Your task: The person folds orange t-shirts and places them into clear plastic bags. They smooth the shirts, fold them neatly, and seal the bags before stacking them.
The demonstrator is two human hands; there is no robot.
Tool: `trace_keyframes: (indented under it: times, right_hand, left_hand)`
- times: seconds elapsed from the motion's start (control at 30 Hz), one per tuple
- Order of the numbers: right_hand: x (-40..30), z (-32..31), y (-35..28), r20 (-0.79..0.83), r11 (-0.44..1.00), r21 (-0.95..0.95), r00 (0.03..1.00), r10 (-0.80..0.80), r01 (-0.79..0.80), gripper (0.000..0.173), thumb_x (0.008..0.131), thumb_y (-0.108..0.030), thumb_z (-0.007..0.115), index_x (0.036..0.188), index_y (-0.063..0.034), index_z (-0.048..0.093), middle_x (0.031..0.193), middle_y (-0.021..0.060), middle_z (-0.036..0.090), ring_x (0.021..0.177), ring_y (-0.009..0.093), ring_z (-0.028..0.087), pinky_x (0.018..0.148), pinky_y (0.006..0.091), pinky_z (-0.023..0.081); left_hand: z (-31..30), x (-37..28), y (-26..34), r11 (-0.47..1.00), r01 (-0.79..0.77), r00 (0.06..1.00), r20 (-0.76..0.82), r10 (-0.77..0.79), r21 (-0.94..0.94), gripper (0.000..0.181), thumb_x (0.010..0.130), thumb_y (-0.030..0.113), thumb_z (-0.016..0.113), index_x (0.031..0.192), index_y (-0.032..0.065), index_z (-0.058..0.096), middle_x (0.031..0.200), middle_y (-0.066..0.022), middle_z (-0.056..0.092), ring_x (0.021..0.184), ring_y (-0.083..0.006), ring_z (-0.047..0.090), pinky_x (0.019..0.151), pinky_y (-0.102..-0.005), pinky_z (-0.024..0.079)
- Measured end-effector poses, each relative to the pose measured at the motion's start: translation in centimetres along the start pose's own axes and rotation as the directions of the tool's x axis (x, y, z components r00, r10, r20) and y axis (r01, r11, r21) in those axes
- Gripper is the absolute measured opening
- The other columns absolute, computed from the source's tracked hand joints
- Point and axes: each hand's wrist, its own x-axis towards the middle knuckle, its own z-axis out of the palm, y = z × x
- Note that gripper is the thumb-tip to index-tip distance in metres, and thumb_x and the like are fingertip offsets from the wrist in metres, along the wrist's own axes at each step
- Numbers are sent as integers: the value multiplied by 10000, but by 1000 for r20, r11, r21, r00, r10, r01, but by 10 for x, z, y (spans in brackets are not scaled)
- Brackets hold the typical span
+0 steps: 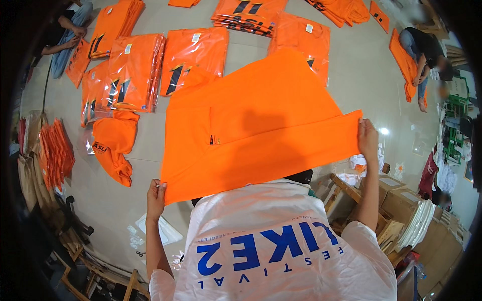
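Observation:
An orange T-shirt point(256, 105) is stretched out in front of me, one side folded inward along its length. My left hand point(156, 193) pinches its near left corner between thumb and fingers. On the opposite side, my right hand point(367, 137) grips the right end of the folded strip. A small printed tag point(214, 140) shows on the fabric left of the middle. The shadow of my head and shoulders falls across the cloth. Beyond its far edge lie orange shirts in clear plastic bags point(196, 52), partly covered by it.
Bagged shirt stacks point(131, 71) and a crumpled orange shirt point(116, 143) lie on the tiled floor at left. Scissors point(140, 254) rest near white plastic sheets point(160, 229). Cardboard boxes point(399, 203) stand at right. One person point(423, 56) sits at far right, another point(67, 34) at upper left, both handling orange shirts.

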Motion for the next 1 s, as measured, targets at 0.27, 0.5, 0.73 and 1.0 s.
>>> trace_keyframes:
  times: [0.27, 0.5, 0.73, 1.0]
  right_hand:
    - [-24, 148, -5, -84, 993, 94, 993, 82, -74, 361, 1127, -361, 510, 1038, -30, 626, 753, 257, 685, 690, 465, 685, 606, 528, 510]
    - [11, 155, 3, -107, 931, 351, 983, 148, -102, 292, 1110, -276, 558, 1118, 2, 647, 901, 146, 737, 788, 246, 714, 719, 383, 565]
    - [91, 88, -138, -94, 861, 432, 963, -251, 267, 442, 1078, -337, 625, 1379, -14, 638, 1265, 112, 696, 1126, 204, 658, 891, 336, 548]
    - [224, 118, -185, 612, 846, 505, 762, -212, -170, 482, 999, -437, 714, 1315, -74, 690, 1127, 16, 668, 976, 117, 607, 802, 284, 481]
  left_hand:
    - [36, 18, -22, 978, 67, 976, 192, -105, 198, 204, 1064, 71, 585, 1253, 21, 527, 1072, -64, 636, 1023, -174, 611, 953, -333, 489]
    - [99, 29, 98, 810, -364, 913, 2, 409, 459, 593, 1097, 241, 530, 1624, 38, 347, 1681, -272, 305, 1592, -413, 245, 1290, -485, 214]
    - [106, 131, 95, 789, -257, 955, 19, 297, 558, 739, 1106, 478, 462, 1672, 40, 279, 1728, -274, 229, 1619, -421, 183, 1301, -482, 201]
    - [71, 290, 75, 944, 220, 971, 143, -189, -245, 747, 1075, 543, 518, 1559, -21, 449, 1511, -180, 577, 1361, -305, 583, 1123, -408, 471]
